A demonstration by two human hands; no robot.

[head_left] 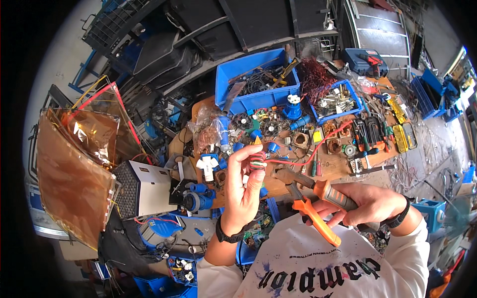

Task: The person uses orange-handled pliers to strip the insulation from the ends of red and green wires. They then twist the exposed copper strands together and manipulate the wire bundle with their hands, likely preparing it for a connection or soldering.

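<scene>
Just at nine o'clock of the pliers (310, 198), whose orange handles the right hand (367, 203) grips with curled fingers, the left hand (243, 186) pinches a small wound coil (257, 160), which may slip into the workbench (333, 166) clutter

We are wearing a white paint-spattered shirt (308, 268) with black lettering, and black bands above it on both wrists.
</scene>
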